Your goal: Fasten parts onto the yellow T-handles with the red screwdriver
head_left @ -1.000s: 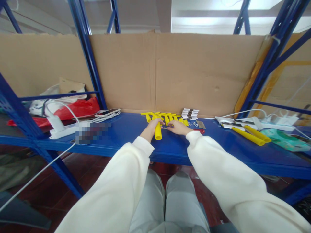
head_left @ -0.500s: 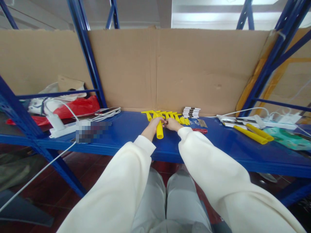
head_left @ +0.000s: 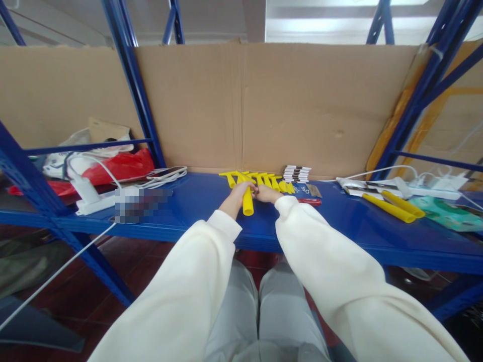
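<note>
A yellow T-shaped tool [head_left: 248, 205], like a squeegee with a round hollow handle, points its handle end toward me above the blue shelf. My left hand [head_left: 240, 195] is closed around it from the left. Close against its right side, my right hand [head_left: 265, 193] has its fingers bent together; what they pinch is hidden. Behind both hands lies a row of similar yellow T-shaped tools [head_left: 231, 179], partly covered by my fingers. A stack of small white packs with dark bands [head_left: 297, 174] stands to the right of that row. A red tool [head_left: 309, 201] lies beside my right wrist.
Two yellow tapered tubes [head_left: 390, 208] lie on the right, near a green packet [head_left: 447, 213] and a white power strip [head_left: 433, 189]. Another power strip [head_left: 101, 200] and a red bag [head_left: 121, 166] are at left. Cardboard [head_left: 302, 100] stands behind the blue shelf [head_left: 339, 223].
The view has shifted very slightly. Both hands and the yellow tool stay almost exactly where they were.
</note>
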The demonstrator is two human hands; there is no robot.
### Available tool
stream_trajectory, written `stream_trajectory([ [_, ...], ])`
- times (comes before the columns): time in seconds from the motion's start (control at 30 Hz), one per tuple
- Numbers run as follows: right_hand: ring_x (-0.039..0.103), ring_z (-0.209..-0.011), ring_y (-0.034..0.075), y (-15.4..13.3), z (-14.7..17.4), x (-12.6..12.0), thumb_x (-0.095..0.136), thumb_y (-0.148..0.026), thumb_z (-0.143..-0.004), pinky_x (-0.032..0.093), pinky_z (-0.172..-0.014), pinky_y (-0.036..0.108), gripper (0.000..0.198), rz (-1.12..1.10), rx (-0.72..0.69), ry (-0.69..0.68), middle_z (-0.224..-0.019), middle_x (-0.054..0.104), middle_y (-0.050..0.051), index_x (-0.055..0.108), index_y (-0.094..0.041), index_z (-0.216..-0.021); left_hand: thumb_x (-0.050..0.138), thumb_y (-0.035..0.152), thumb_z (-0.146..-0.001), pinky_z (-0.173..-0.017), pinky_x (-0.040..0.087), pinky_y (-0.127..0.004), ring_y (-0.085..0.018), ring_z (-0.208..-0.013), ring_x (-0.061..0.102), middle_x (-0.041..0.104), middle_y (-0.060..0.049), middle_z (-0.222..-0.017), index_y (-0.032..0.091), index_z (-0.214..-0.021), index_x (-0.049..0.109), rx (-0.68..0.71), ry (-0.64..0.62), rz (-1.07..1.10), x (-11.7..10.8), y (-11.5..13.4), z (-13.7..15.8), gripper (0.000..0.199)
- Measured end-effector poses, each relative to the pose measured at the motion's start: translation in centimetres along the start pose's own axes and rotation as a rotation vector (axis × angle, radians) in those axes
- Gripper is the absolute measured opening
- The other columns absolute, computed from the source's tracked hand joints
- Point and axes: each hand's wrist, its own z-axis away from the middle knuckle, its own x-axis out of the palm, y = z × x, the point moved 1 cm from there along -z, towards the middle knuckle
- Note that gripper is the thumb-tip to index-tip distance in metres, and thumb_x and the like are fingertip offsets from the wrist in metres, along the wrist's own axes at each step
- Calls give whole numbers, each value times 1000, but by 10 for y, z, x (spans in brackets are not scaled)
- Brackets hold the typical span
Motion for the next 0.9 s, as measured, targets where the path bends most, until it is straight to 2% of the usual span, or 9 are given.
stream_trajectory([
  [0.1, 65, -119, 33, -4, 4, 0, 51, -27, -94, 50, -98, 45, 34, 8, 81, -76, -121, 73, 15, 72, -22, -119, 65, -3, -61, -35, 35, -20, -8, -33, 41, 59, -1, -50, 12, -88, 74, -5, -8, -10, -1, 1, 0, 33],
  [0.2, 62, -125, 34, -8, 8, -1, 47, -25, -95, 46, -103, 53, 38, 43, 111, -66, -128, 70, 16, 68, -23, -126, 63, -4, -61, -37, 40, -21, -10, -35, 45, 59, -2, -49, 12, -89, 74, -10, -16, -38, -1, 3, 2, 34],
  [0.37, 60, -127, 34, -11, 11, 0, 45, -25, -96, 45, -105, 53, 40, 69, 108, -85, -129, 69, 16, 66, -23, -129, 64, -4, -62, -39, 42, -22, -10, -36, 46, 57, -2, -46, 12, -83, 74, 1, -7, -35, -1, 5, 7, 28],
  [0.6, 59, -129, 35, -10, 12, -1, 44, -23, -95, 41, -108, 57, 42, 100, 101, -80, -132, 68, 17, 65, -22, -131, 64, 0, -64, -38, 42, -21, -11, -36, 48, 59, 0, -49, 15, -88, 76, -7, -1, -54, -1, 5, 8, 30],
  [0.77, 64, -121, 31, -4, 10, -1, 48, -28, -97, 45, -104, 49, 34, 45, 108, -49, -123, 72, 14, 66, -22, -124, 63, 0, -67, -38, 42, -21, -10, -34, 45, 58, 0, -49, 13, -86, 73, -9, 10, -10, -1, 5, 8, 25],
  [0.9, 67, -110, 26, 1, 7, 1, 57, -32, -96, 49, -96, 39, 24, -16, 56, -2, -115, 74, 12, 70, -21, -113, 61, -2, -67, -41, 42, -25, -11, -36, 47, 65, -3, -56, 13, -83, 71, 23, 52, 61, -3, 4, 4, 24],
])
